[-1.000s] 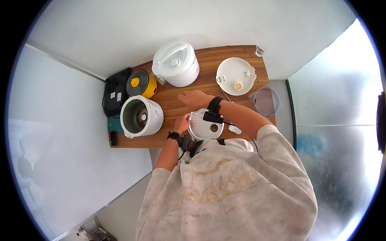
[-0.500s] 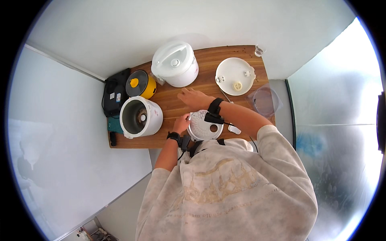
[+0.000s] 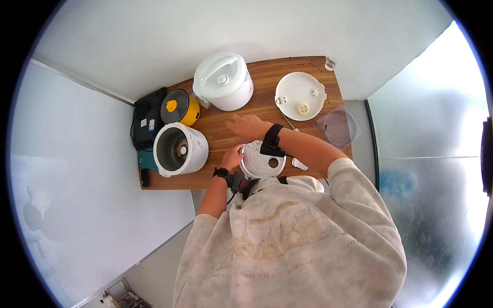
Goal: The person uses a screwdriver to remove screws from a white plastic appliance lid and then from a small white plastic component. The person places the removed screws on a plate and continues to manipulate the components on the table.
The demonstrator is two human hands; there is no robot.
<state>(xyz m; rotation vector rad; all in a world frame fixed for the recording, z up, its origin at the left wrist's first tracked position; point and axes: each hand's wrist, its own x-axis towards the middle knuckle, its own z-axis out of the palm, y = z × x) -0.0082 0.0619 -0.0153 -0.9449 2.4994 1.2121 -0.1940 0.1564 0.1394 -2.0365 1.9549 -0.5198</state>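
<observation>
My left hand [image 3: 232, 157] pinches the left rim of a round, pale metallic disc with a ribbed face and a dark round hole, which looks like the inner lid of a rice cooker [image 3: 255, 160]. The disc lies at the table's near edge, close against my body. Above and beyond it, my right hand [image 3: 248, 127] hovers over the wood, fingers stretched out to the left and slightly smeared, with nothing seen in them. My right wrist and its black strap hide part of the disc. Just right of the disc rests a small white plastic piece [image 3: 299, 164].
An open white rice cooker [image 3: 196, 152] stands left, with a yellow pot [image 3: 191, 112] and black case [image 3: 147, 122] behind it. A lidded white cooker [image 3: 241, 90] is at the back. To the right lie a white round cover [image 3: 292, 87] and a clear plastic container [image 3: 340, 128].
My right hand has shifted very slightly toward me and its fingers are a little blurred. My left hand stays at the disc's rim.
</observation>
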